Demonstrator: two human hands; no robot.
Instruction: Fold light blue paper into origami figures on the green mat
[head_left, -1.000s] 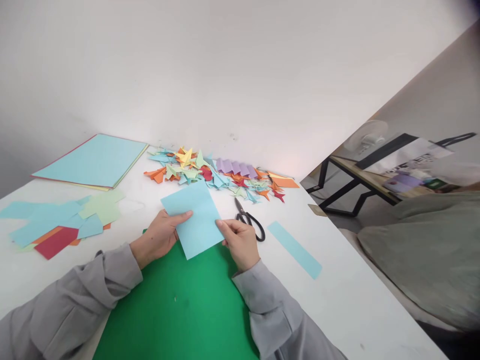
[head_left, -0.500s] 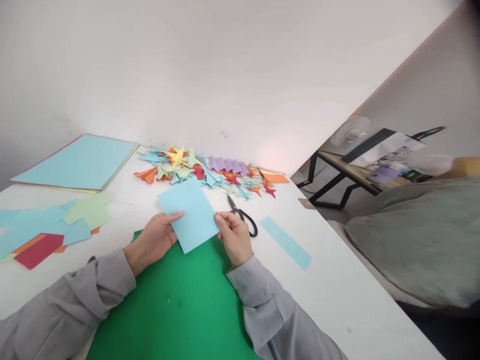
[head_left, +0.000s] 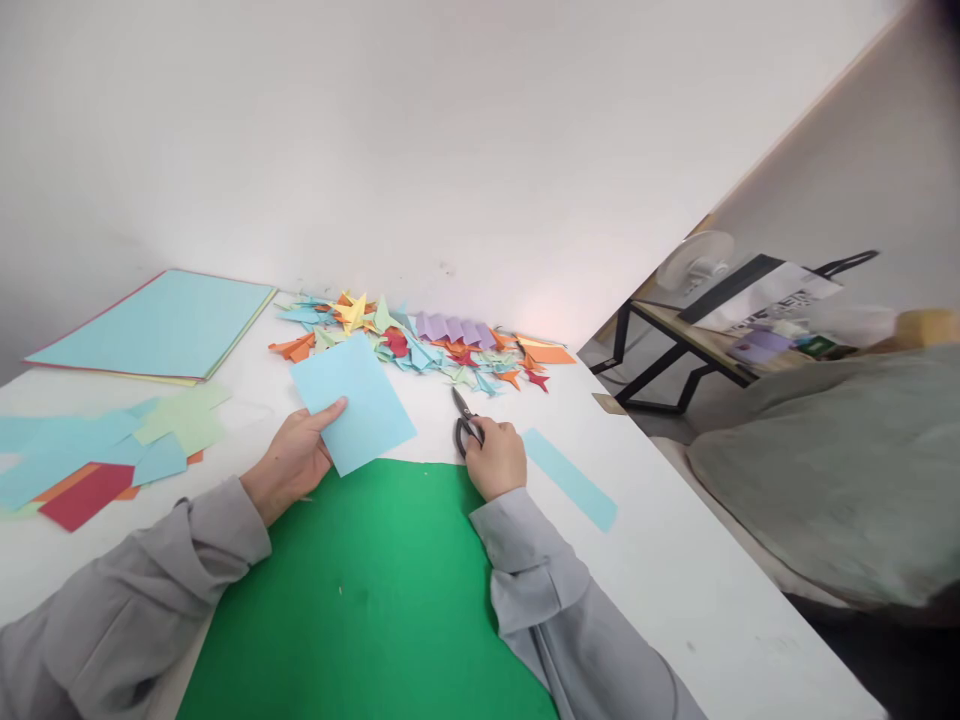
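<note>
Light-blue paper in your left hand, scissors at your right

In the head view, your left hand (head_left: 294, 457) grips the light-blue sheet (head_left: 354, 402) near its lower left edge, thumb on top. You hold the sheet tilted, near the top edge of the green mat (head_left: 367, 600). Your right hand (head_left: 496, 460) is closed over the handles of the black scissors (head_left: 462, 405), which point away from you on the white table (head_left: 690, 570). Just to the right of that hand lies a light-blue strip (head_left: 571, 480).

Beyond the sheet, a pile of small folded papers (head_left: 427, 352) in several colours lies along the wall (head_left: 420, 150), with a purple pleated piece (head_left: 455, 330) among them. To your left are loose cut papers (head_left: 157, 440), a red piece (head_left: 88, 496) at their near side, and behind them a stack of large sheets (head_left: 157, 325), light blue on top.
</note>
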